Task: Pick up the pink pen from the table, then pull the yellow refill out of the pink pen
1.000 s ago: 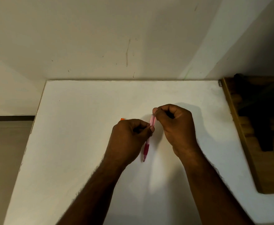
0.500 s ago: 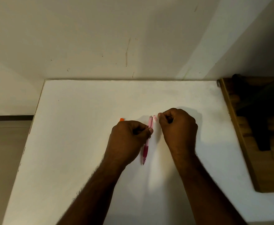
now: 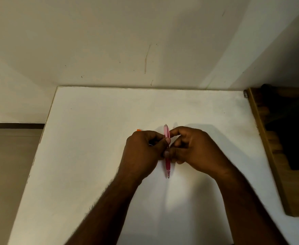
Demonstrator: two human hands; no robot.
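A pink translucent pen (image 3: 167,165) is held above the white table (image 3: 92,156), its tip pointing toward me and its pale back end pointing away. My left hand (image 3: 143,154) grips the pen's middle with curled fingers and thumb. My right hand (image 3: 196,149) meets it from the right, fingers and thumb curled against the same stretch of the barrel. A small pale piece lies on the table just beyond my right hand's fingers (image 3: 175,125); it is too faint to identify.
A small orange object (image 3: 138,130) peeks out behind my left hand. A wooden tray or rack (image 3: 262,138) with dark contents lies along the table's right edge. A wall rises behind the table; floor shows at the left.
My right hand pulled a small piece off the pen's back end, moved right with it, then came back empty to the barrel. The pen now stands straighter.
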